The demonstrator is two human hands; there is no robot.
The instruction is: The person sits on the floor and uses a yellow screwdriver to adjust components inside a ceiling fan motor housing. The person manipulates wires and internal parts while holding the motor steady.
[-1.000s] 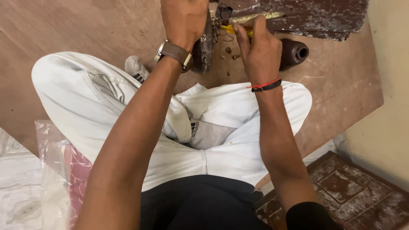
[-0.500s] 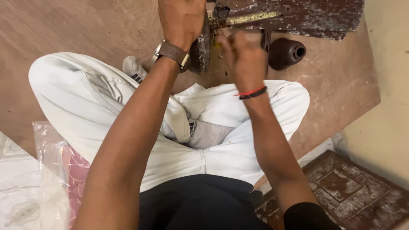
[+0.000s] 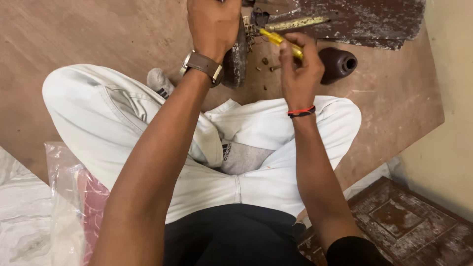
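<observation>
Yellow screwdriver (image 3: 281, 42) pinched in right hand (image 3: 300, 74) – long axis slanted up-left, tip toward dark metal part (image 3: 235, 56); part gripped from above by left hand (image 3: 213, 24) – loose screws (image 3: 266, 61) between

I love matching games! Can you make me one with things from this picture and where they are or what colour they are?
Things:
1. screwdriver
2. watch
3. dark cup-shaped part
4. thread band

Descriptions:
A. red and black, on the right wrist
B. lying on its side on the wooden floor
C. yellow handle, held in the right hand
D. brown strap, on the left wrist

Pairs: 1-C, 2-D, 3-B, 4-A
</observation>
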